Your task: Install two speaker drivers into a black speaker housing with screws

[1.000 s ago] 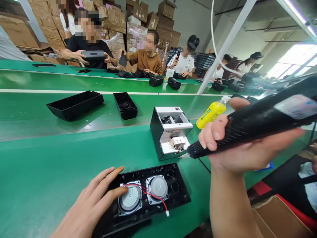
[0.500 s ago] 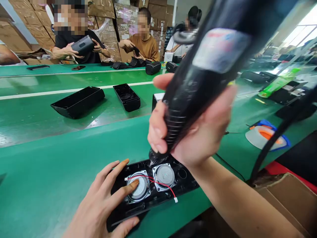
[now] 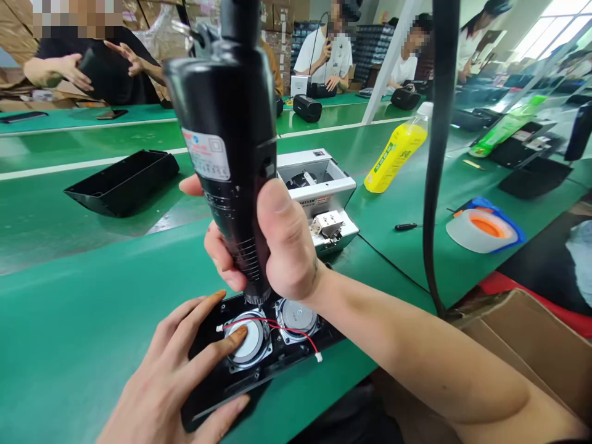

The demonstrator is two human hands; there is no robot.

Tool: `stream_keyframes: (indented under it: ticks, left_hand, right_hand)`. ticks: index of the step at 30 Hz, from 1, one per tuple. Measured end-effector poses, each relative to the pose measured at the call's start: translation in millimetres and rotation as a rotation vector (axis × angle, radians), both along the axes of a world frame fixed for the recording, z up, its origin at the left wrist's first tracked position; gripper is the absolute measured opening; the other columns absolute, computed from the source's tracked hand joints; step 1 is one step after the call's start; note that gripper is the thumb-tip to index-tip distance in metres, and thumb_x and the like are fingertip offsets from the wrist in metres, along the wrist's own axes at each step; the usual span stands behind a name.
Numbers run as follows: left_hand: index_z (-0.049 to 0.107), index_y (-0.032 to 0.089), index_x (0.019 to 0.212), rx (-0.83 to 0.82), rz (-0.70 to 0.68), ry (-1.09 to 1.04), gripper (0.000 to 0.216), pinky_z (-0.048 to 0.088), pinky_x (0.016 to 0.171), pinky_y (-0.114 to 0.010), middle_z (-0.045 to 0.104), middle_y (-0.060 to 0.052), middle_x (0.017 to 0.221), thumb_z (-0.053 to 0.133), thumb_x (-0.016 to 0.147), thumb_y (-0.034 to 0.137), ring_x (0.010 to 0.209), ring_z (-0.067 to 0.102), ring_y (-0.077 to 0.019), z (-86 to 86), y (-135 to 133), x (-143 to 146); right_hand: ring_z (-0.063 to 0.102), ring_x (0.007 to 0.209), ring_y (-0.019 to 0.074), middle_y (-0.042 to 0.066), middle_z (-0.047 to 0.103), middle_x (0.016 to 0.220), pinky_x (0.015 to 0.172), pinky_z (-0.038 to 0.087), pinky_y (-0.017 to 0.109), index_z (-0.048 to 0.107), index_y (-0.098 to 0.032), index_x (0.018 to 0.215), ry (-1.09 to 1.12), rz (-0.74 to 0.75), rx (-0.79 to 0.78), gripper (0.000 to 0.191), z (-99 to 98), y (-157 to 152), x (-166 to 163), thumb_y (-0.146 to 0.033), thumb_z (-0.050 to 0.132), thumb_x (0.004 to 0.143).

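Observation:
My right hand (image 3: 272, 240) is wrapped round a black electric screwdriver (image 3: 229, 135), held upright with its tip down on the top edge of a black speaker panel (image 3: 259, 361) at the near edge of the green bench. The panel carries two round silver speaker drivers (image 3: 250, 339) joined by a red wire (image 3: 282, 330). My left hand (image 3: 178, 376) lies spread on the panel's left end, fingers apart, one fingertip pressing on the left driver.
A white screw-feeder box (image 3: 319, 203) stands just behind the screwdriver, a yellow bottle (image 3: 395, 157) and a tape roll (image 3: 485, 228) to the right. A black shell (image 3: 123, 182) lies on the conveyor. The tool's cable (image 3: 435, 154) hangs at right. Other people work across the belt.
The screwdriver swung from lying level near the feeder box to standing upright over the panel, tip down at its top edge. My left hand stayed pressed on the left driver.

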State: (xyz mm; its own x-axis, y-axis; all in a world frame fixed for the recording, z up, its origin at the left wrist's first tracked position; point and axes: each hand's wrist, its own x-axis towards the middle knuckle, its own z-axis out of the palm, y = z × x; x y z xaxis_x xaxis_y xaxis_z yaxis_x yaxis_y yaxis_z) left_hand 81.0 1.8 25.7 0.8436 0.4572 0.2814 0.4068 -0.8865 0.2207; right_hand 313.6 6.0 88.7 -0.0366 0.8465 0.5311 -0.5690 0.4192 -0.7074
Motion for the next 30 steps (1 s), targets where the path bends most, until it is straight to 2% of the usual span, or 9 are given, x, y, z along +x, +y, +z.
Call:
stream_keyframes:
  ticks: [2,5,10,13,16,20,25,28,30]
  left_hand:
    - [0.055,0.039,0.143,0.007,-0.008,-0.009,0.043,0.064,0.094,-0.072,0.034,-0.005,0.171,0.058,0.103,0.051,0.148,0.041,-0.0413,-1.0,1,0]
    - [0.057,0.036,0.143,0.037,-0.055,-0.053,0.045,0.066,0.090,-0.068,0.036,-0.007,0.171,0.062,0.099,0.047,0.146,0.043,-0.0420,-3.1,3,-1]
    - [0.059,0.036,0.142,0.051,-0.042,-0.055,0.045,0.067,0.090,-0.065,0.037,-0.006,0.171,0.062,0.099,0.049,0.145,0.045,-0.0407,-4.2,4,-1]
    - [0.057,0.036,0.144,0.077,-0.074,-0.066,0.047,0.069,0.088,-0.063,0.037,-0.007,0.170,0.061,0.099,0.049,0.144,0.045,-0.0403,-1.4,3,1]
    - [0.055,0.038,0.144,0.069,-0.038,-0.030,0.044,0.068,0.090,-0.065,0.038,-0.007,0.166,0.056,0.102,0.053,0.146,0.043,-0.0399,1.7,1,3]
    - [0.055,0.040,0.143,0.073,0.008,0.021,0.043,0.066,0.096,-0.065,0.042,-0.006,0.161,0.054,0.103,0.056,0.147,0.043,-0.0385,-0.7,1,1]
    - [0.060,0.035,0.145,0.202,-0.069,-0.029,0.055,0.070,0.090,-0.054,0.039,-0.007,0.166,0.064,0.094,0.056,0.140,0.049,-0.0380,-6.5,10,-4]
    - [0.063,0.036,0.146,0.254,-0.091,-0.062,0.061,0.070,0.089,-0.047,0.043,-0.006,0.165,0.070,0.090,0.058,0.135,0.054,-0.0351,-13.9,17,-6]
    - [0.063,0.038,0.147,0.260,-0.107,-0.060,0.066,0.070,0.090,-0.045,0.049,-0.006,0.161,0.075,0.086,0.062,0.134,0.057,-0.0340,-27.7,23,-9]
  right_hand:
    - [0.048,0.052,0.0109,-0.005,0.056,0.074,0.050,0.039,0.025,0.063,-0.023,0.121,0.002,0.012,0.005,0.037,-2.0,0,-1,-0.056,0.056,0.107]
    - [0.047,0.051,0.0094,-0.005,0.055,0.071,0.050,0.039,0.024,0.059,-0.022,0.102,-0.025,-0.014,-0.023,0.041,-1.3,0,-1,-0.062,0.054,0.107]
    - [0.048,0.052,0.0090,-0.006,0.056,0.072,0.050,0.042,0.023,0.061,-0.021,0.118,-0.030,-0.011,0.009,0.046,-3.5,2,-1,-0.066,0.053,0.107]
    - [0.048,0.053,0.0091,-0.005,0.056,0.073,0.051,0.042,0.024,0.057,-0.023,0.103,-0.051,-0.010,-0.014,0.044,-2.7,-1,-1,-0.067,0.057,0.105]
    - [0.046,0.052,0.0103,-0.005,0.054,0.070,0.049,0.040,0.025,0.050,-0.025,0.092,-0.091,0.034,-0.071,0.049,1.2,-5,-4,-0.071,0.066,0.098]
    - [0.047,0.052,0.0098,-0.006,0.052,0.070,0.050,0.040,0.025,0.051,-0.025,0.093,-0.067,0.073,-0.085,0.052,-1.4,-6,-6,-0.074,0.068,0.096]
    - [0.047,0.054,0.0111,-0.005,0.050,0.074,0.053,0.040,0.027,0.050,-0.025,0.097,-0.090,0.149,-0.010,0.044,-10.6,-2,-7,-0.066,0.064,0.102]
    - [0.045,0.051,0.0116,-0.006,0.049,0.069,0.051,0.039,0.028,0.049,-0.025,0.092,-0.128,0.121,-0.084,0.062,-11.6,-2,-7,-0.084,0.066,0.089]
    - [0.046,0.051,0.0114,-0.005,0.052,0.069,0.050,0.039,0.028,0.050,-0.024,0.091,-0.153,0.094,-0.128,0.071,-13.9,-2,-7,-0.093,0.066,0.080]
